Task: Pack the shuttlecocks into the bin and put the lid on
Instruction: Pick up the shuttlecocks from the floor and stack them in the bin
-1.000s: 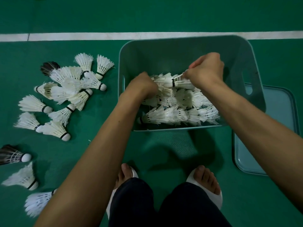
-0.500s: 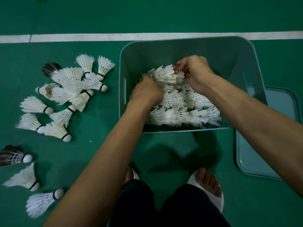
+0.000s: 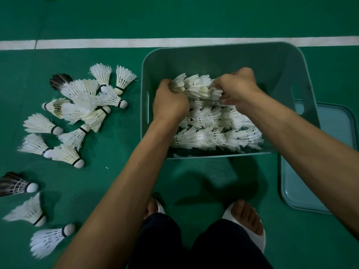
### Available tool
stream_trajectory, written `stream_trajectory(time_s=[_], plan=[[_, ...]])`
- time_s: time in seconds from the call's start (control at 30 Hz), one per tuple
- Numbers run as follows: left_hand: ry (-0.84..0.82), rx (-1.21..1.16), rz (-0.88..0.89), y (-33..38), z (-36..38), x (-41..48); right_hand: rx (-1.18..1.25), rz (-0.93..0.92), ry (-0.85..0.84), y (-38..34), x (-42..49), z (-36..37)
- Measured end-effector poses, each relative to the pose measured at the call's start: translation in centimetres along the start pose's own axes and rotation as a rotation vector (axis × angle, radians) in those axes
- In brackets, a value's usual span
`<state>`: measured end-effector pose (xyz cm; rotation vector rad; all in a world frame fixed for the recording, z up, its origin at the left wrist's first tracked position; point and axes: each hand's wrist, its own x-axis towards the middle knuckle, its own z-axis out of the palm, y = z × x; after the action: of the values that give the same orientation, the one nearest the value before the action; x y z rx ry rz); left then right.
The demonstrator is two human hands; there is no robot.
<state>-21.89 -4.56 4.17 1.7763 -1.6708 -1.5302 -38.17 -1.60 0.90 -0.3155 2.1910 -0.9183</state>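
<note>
Green court floor lies under the teal bin (image 3: 287, 78), where my left hand (image 3: 169, 101) and right hand (image 3: 239, 88) clench one row of nested white shuttlecocks (image 3: 196, 86), two black shuttlecocks (image 3: 14, 183) among the loose ones, one lid (image 3: 328, 171) beside.

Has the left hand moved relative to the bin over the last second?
Yes. The left hand has gone farther into the bin, toward its far wall, and now closes on one end of a row of shuttlecocks.

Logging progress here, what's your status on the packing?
Both hands, left and right, grip a row of shuttlecocks in the bin. Loose ones on floor. Lid off, beside bin.
</note>
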Motion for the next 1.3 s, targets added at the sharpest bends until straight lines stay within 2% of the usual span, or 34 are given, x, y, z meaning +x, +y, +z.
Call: stream_trajectory(time_s=[0.1,0.27,0.37,0.5,0.73,0.87,0.93,1.03,1.1,1.17,1.23,1.3], plan=[[-0.008,0.08,0.025,-0.2,0.6,-0.7,0.051,-0.029,-0.076,0.0,0.1,0.5],[-0.094,0.259,0.004,0.0,1.0,-0.8,0.021,-0.082,-0.074,0.5,0.6,0.9],[-0.134,0.276,-0.012,0.3,1.0,-0.7,-0.006,-0.084,-0.081,1.1,0.8,1.2],[-0.101,0.265,0.02,0.2,0.6,-0.5,0.012,-0.063,-0.084,1.0,0.7,0.7],[-0.124,0.288,0.09,1.3,-2.0,-2.3,0.09,-0.04,0.055,-0.4,-1.2,-1.5],[-0.127,0.248,0.201,1.7,-4.9,-4.7,0.14,-0.198,0.166,-1.5,-5.2,-2.1],[-0.078,0.164,0.28,1.3,-6.8,-5.7,0.184,-0.316,0.17,-2.3,-8.4,-1.5],[0.159,0.021,0.346,-0.4,-10.1,-6.4,0.278,-0.422,0.013,-3.5,-13.6,0.5],[0.334,-0.038,0.317,-2.6,-12.0,-6.4,0.396,-0.411,-0.219,-4.2,-16.4,1.8],[0.458,-0.049,0.21,-6.1,-13.8,-5.8,0.49,-0.357,-0.432,-4.5,-18.5,3.2],[0.562,0.019,0.067,-10.0,-15.4,-4.6,0.496,-0.315,-0.527,-4.4,-20.2,4.8],[0.613,0.214,-0.128,-13.6,-16.7,-3.0,0.46,-0.293,-0.592,-3.8,-21.5,7.0]])
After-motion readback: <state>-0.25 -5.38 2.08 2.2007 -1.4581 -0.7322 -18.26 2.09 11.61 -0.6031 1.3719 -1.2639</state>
